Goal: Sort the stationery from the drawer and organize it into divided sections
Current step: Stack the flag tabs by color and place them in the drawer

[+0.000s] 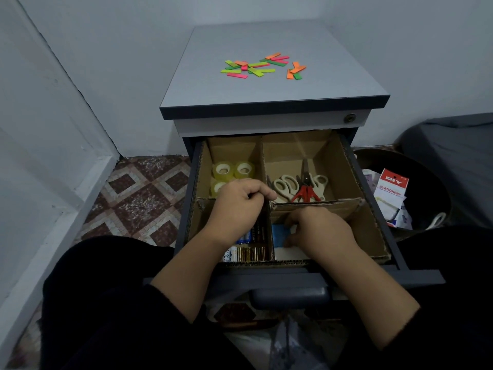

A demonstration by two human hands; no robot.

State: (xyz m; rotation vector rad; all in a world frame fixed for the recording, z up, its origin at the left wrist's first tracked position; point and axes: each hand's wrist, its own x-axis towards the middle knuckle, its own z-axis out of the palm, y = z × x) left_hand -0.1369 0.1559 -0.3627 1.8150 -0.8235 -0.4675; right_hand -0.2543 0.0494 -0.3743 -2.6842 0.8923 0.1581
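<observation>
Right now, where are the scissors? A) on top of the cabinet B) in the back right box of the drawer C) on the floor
B: the scissors lie in the back right section of the cardboard divider, behind both hands.

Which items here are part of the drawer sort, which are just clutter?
Job: tape rolls, scissors, batteries, blue pad, cardboard divider, neon sticky tabs.
Clutter: black bin, stationery packaging.
</observation>
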